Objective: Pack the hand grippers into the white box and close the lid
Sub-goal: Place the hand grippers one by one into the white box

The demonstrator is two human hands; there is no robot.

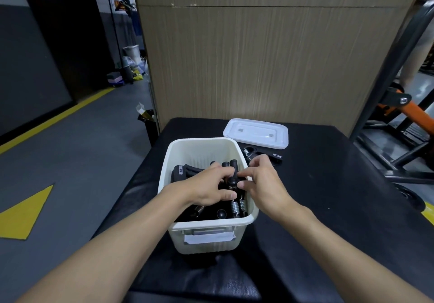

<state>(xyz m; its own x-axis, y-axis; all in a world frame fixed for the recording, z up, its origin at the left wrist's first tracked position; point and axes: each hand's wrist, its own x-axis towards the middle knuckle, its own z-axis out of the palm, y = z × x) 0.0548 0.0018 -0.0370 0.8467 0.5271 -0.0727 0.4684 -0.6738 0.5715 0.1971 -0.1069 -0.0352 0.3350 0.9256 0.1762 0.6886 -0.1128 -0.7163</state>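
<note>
Black foam handles and steel springs crowd the white box (202,141), which stands near the middle of the dark padded surface (328,173), a little toward its left edge. Both hands are down inside it. The left hand (206,185) has its grip curled over the hand grippers (232,165) heaped there, and the right hand (265,183) pinches one upright handle between thumb and forefinger.

The main risk is height. Several handle tips stand close to the rim at the far right corner of the box, and if they are left upright the lid (256,133) will probably rock on them instead of seating. Pushing them down hard could be its own trouble, since the coiled springs (235,206) lie just under the fingers and skin could get caught between crossed handles.

One loose hand gripper (273,156) lies on the surface just beyond the right hand, between the box and the lid. It looks easy to overlook, being black on black, and space for it already seems tight.

The lid rests inner face up near the far edge of the surface, so it would need turning over before closing. A careless reach could nudge it off toward the wooden panel (270,56) behind.
</note>
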